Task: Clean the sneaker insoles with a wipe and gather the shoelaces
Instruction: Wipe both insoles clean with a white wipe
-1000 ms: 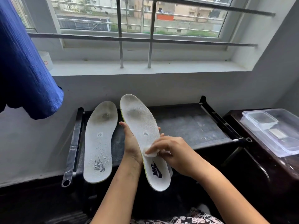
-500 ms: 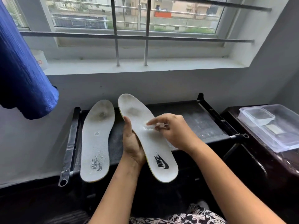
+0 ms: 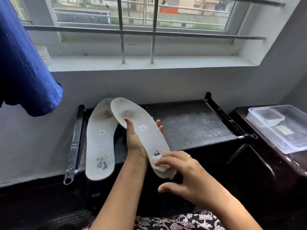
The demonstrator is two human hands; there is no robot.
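Observation:
My left hand point(image 3: 134, 143) grips a white sneaker insole point(image 3: 146, 130) from underneath, thumb on its top face and fingertips showing past its far edge. The insole tilts with its toe up and to the left. At the heel end, the fingers of my right hand point(image 3: 186, 176) lie fairly straight and press a small white wipe point(image 3: 160, 166) onto the insole, covering most of the black logo; the thumb is spread away below. A second, dirtier insole point(image 3: 99, 138) lies flat on the black rack point(image 3: 191, 123) to the left. No shoelaces are in view.
A clear plastic container point(image 3: 285, 128) sits on a dark table at the right. A blue cloth point(image 3: 21, 72) hangs at the upper left. Behind the rack is a wall with a window sill point(image 3: 149, 63), window bars, and a white tub point(image 3: 44, 55).
My right hand slid the wipe up to the insole's middle, then down to the heel. The left hand tilted the insole's toe further left, over the second insole.

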